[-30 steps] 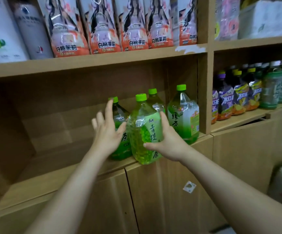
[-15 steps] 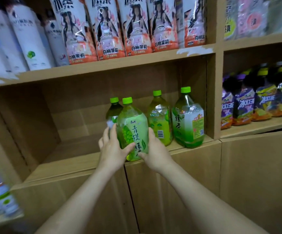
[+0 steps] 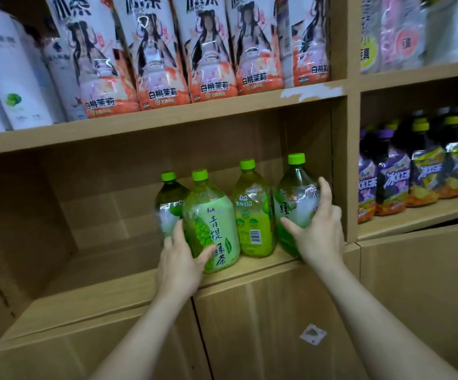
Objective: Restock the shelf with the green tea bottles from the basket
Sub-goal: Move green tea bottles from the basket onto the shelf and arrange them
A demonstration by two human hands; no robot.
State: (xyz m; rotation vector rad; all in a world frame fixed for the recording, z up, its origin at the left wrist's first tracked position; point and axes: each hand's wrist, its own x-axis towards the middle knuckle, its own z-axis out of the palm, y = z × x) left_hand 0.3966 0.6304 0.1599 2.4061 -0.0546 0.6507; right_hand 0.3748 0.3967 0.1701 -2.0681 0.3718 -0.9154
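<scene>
Tan wooden shelf (image 3: pixel 112 283) holds four green-capped tea bottles; left hand (image 3: pixel 181 259) fingers grip the front pale-green-labelled bottle (image 3: pixel 211 223), right hand (image 3: pixel 318 229) fingers clasp the rightmost clear green bottle (image 3: pixel 293 198).

Your right hand (image 3: pixel 315 229) leaves the front bottle (image 3: pixel 211 223) and now cups the rightmost bottle (image 3: pixel 295 204); your left hand (image 3: pixel 182 259) alone holds the front one.

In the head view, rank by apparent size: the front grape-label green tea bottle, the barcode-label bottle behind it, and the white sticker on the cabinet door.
1. Grape-label bottle, largest, though it stands nearer the camera.
2. Barcode-label bottle, possibly the same real size.
3. White sticker, clearly smallest.
</scene>
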